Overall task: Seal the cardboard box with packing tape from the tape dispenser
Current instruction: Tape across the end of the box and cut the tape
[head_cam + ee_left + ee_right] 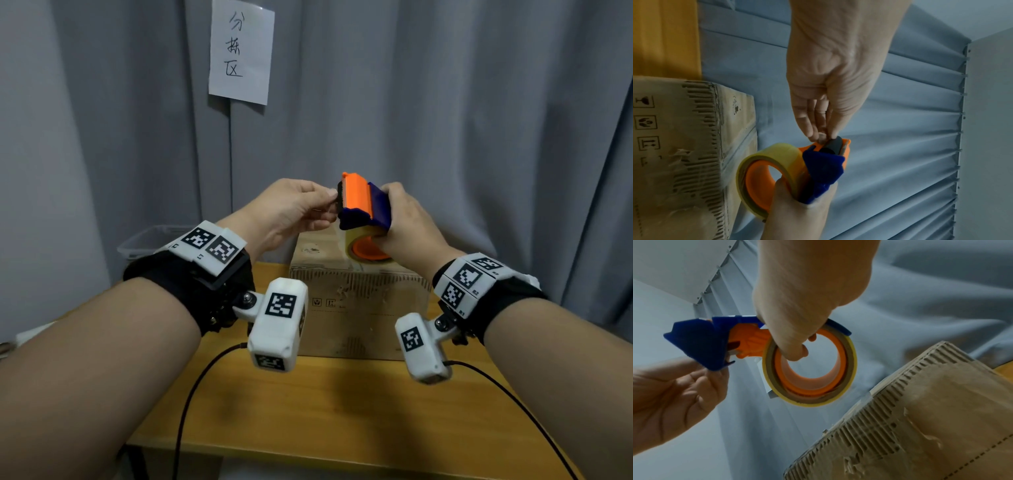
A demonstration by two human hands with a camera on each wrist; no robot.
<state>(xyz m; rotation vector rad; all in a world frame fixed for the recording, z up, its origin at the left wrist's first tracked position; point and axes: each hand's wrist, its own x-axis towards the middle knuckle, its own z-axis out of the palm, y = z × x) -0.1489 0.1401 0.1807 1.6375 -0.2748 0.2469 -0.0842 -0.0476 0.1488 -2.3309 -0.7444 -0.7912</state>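
The tape dispenser [363, 205], orange and blue with a roll of yellowish clear tape [764, 172] on its orange hub, is held in the air just above the far top edge of the cardboard box [356, 308], not touching it. The right hand [404, 222] grips it from the box's right side, fingers curled around the blue frame with at least one hooked through the hub. The left hand [291, 209] comes in from the box's left, its thumb and fingertips [819, 135] pressed together at the dispenser's mouth beside the dark roller, pinching there; whether they already have the free tape end cannot be told, as no loose strip shows clearly. The step in hand looks to be freeing that end. To do it well, I would keep the right grip firm so the roll can turn, keep fingertips away from the cutting blade next to the roller, and draw the tape out flat and straight so it does not fold on itself. The box stands on the wooden table [342, 411], its surface torn and ragged, so the tape will need firm pressing along the top seam. Behind the box hangs a grey curtain [445, 120] with a paper sign [241, 51].
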